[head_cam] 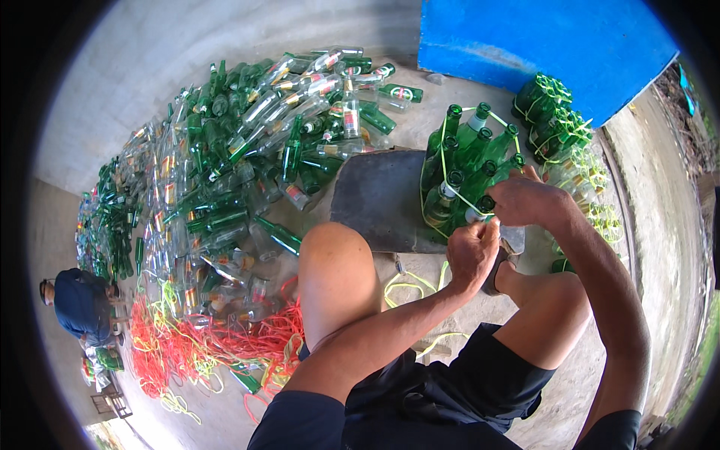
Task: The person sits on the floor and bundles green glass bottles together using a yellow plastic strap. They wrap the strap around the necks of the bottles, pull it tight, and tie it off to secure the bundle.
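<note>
A cluster of several green glass bottles (471, 140) stands upright on a dark slab (377, 202) in front of my knees. Yellow-green plastic strapping (444, 149) runs around their necks and down the left side of the cluster. My left hand (475, 247) pinches the strapping at the near corner, just below a bottle neck. Curled over the near right bottles is my right hand (523, 197), its fingers against a bottle neck; what lies inside its grip is hidden. A loose length of strapping (413, 284) trails on the floor below the slab.
A large heap of loose green and clear bottles (253, 135) spreads to the left. Red and yellow strapping (214, 343) lies tangled beside it. Tied bottle bundles (557, 132) line the right, near a blue panel (534, 45). Another person (81, 306) sits far left.
</note>
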`<action>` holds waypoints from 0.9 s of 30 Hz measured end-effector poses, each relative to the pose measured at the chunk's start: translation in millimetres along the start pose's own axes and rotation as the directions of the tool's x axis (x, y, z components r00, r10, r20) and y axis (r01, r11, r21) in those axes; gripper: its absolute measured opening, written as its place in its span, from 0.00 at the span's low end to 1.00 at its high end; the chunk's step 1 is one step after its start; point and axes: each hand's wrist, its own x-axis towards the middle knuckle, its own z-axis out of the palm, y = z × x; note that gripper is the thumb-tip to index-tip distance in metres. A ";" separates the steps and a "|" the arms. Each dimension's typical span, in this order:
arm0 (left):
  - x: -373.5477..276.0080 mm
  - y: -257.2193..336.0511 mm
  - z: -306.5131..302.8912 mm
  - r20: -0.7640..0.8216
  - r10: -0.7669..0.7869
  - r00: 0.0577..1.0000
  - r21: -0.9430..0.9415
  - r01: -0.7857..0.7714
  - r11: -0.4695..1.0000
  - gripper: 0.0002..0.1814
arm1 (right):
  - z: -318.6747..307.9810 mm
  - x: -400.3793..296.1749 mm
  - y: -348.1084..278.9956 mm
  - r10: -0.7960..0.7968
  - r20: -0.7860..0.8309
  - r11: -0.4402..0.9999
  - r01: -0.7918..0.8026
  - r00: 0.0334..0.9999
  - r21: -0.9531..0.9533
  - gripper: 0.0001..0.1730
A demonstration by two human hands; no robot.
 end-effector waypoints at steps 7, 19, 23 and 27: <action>0.1 -2.6 -0.7 0.060 0.037 0.998 -0.099 -0.031 0.995 0.27 | 5.1 -1.7 14.0 -0.138 -0.216 0.979 0.166 0.967 0.115 0.12; -5.3 -0.7 0.6 0.117 -0.071 0.991 -0.208 0.094 0.974 0.27 | 39.3 -1.2 29.8 0.078 -0.525 0.561 0.398 0.847 0.726 0.07; -6.6 6.3 -2.1 0.132 -0.045 0.990 -0.200 0.071 0.977 0.28 | 38.1 -7.6 30.7 0.209 -0.548 0.423 0.430 0.810 0.797 0.07; -3.5 4.4 1.3 0.150 -0.002 0.989 -0.189 0.031 0.982 0.27 | 50.5 3.0 19.2 0.384 -0.632 0.228 0.594 0.674 0.772 0.11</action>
